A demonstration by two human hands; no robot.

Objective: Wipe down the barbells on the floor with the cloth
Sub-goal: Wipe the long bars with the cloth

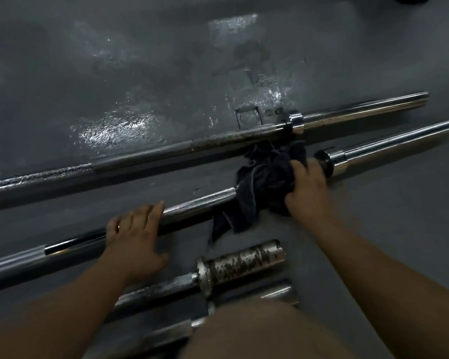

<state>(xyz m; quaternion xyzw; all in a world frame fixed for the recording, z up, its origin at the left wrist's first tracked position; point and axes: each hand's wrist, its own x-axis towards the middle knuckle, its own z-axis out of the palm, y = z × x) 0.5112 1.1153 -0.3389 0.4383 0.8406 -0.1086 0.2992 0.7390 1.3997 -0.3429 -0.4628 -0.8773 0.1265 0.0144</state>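
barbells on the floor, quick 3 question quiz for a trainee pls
1. True or false: the left hand grips the cloth.
2. The cloth is bunched over which bar? A. the far one B. the middle barbell C. the rust-spotted nearest one
3. Fill in: the cloth sits on the shaft right beside that bar's ____.
Key: 1. false, the right hand grips it. 2. B. 3. collar.
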